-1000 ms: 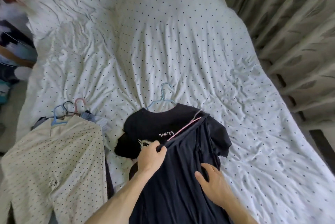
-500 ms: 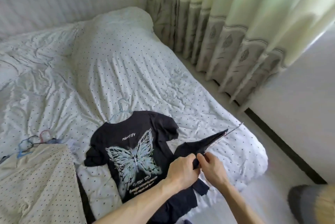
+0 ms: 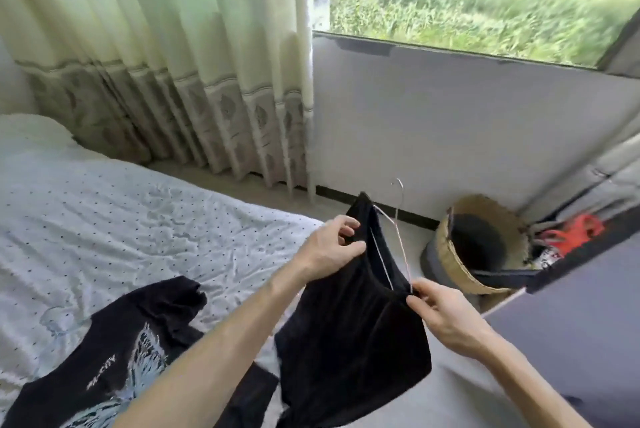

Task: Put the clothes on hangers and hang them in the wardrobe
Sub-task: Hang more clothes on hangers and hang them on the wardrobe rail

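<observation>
I hold a plain black garment (image 3: 349, 330) up off the bed, with a thin pink wire hanger (image 3: 398, 230) inside its neck opening and the hook sticking up. My left hand (image 3: 332, 247) pinches the garment's upper edge on the left. My right hand (image 3: 440, 313) pinches the neckline and the hanger's lower end on the right. A black T-shirt with a butterfly print (image 3: 114, 358) lies on the bed at the lower left.
The bed with a white dotted sheet (image 3: 138, 226) fills the left. Curtains (image 3: 156, 64) hang behind it, beside a window. A woven basket (image 3: 450, 254) stands on the floor by the wall. A grey fabric wardrobe (image 3: 581, 323) with red items stands at right.
The view has swung right, away from the bed toward the window and wardrobe. Both hands have lifted the black garment with its hanger off the bed, spread apart along its neckline.
</observation>
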Demonstrator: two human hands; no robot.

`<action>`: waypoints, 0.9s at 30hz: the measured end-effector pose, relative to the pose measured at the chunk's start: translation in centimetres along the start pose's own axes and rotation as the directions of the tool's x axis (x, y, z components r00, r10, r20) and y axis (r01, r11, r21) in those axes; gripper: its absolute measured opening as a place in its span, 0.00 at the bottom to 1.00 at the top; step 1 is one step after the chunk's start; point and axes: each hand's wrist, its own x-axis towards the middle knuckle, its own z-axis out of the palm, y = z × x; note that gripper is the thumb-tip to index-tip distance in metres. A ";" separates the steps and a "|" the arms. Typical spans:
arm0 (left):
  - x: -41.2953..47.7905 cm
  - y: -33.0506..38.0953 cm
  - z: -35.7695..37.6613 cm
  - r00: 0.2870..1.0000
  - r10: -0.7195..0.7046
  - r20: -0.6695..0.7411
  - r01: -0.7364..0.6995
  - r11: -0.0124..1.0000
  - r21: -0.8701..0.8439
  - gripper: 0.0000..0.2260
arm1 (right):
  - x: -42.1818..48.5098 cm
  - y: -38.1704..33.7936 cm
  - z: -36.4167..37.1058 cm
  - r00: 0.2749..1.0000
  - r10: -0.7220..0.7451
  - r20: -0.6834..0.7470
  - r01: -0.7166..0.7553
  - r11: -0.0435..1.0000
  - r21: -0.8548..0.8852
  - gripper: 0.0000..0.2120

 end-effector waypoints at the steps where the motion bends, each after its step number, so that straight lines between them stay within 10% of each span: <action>1: 0.9 1.8 0.8 0.998 0.059 0.013 -0.058 0.998 -0.022 0.21 | -1.3 0.9 -1.4 0.999 0.013 -0.031 -0.012 1.000 0.021 0.06; 5: 3.9 9.5 4.9 0.937 0.284 0.202 -0.250 0.951 -0.180 0.27 | -5.6 3.1 -5.5 0.986 0.082 -0.145 -0.077 0.996 0.042 0.07; 10: 6.3 18.5 11.8 0.800 0.508 0.319 -0.426 0.856 -0.293 0.11 | -9.3 5.9 -7.9 0.901 0.262 -0.346 -0.254 0.965 0.068 0.06; 18: 6.5 24.7 20.7 0.675 0.625 0.393 -0.437 0.767 -0.470 0.10 | -16.6 9.9 -8.1 0.465 0.522 -0.715 -0.626 0.765 0.151 0.08; 27: 4.0 28.0 26.8 0.559 0.673 0.484 -0.446 0.737 -0.508 0.10 | -23.1 9.3 -4.4 0.164 0.675 -0.719 -0.714 0.584 0.386 0.05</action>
